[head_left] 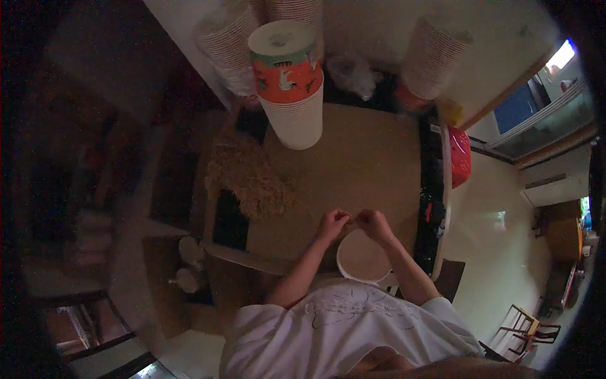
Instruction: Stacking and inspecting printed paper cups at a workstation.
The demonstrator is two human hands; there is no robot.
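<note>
Left hand and right hand nearly met, fingers curled; whether they gripped anything could not be told. A smooth, round white tub sat just beside them, toward the shirt; tangled, stringy fibre lay leftward on the brown table.

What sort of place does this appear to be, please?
It looks like a workroom, perhaps in a home: a tall stack of nested tubs and a heap of straw-like strands sit on a brown tabletop.

no readable words or numbers, faint outlined print on white shirt illegible
</note>
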